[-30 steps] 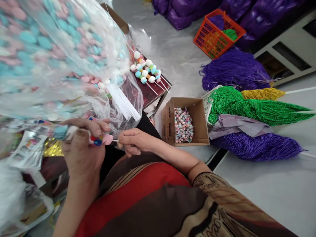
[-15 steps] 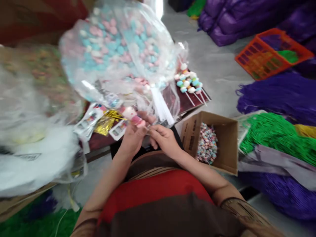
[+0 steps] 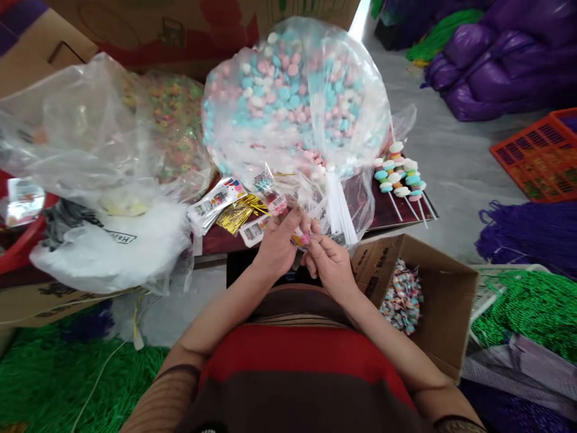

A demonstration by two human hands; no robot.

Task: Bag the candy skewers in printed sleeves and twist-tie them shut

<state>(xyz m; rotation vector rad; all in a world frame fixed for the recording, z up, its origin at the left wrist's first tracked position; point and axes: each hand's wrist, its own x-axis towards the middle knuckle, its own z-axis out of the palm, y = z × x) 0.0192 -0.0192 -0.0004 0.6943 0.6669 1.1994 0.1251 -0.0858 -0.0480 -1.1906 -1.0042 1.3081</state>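
Note:
My left hand [image 3: 280, 243] is closed around a wrapped candy [image 3: 301, 237] with pink and a printed wrapper, partly hidden by my fingers. My right hand [image 3: 331, 261] pinches the candy's lower end, its fingertips close to the left ones. Just beyond my hands lie gold twist ties [image 3: 240, 213] and flat printed wrappers [image 3: 217, 201]. White sticks [image 3: 340, 210] stand bunched near the right hand. Candy skewers [image 3: 399, 174] of white, blue and green pieces rest at the table's right corner.
A big clear bag [image 3: 293, 102] of pink, blue and white candies fills the table's back. Left of it sits a bag of multicoloured candies [image 3: 178, 126]. An open cardboard box [image 3: 444, 307] at my right holds wrapped pieces. An orange crate [image 3: 536, 159] stands on the floor.
The view has swung left, so everything sits further right. The candy, earlier standing out above my left hand, is now more covered by its fingers. Both hands stay together on it.

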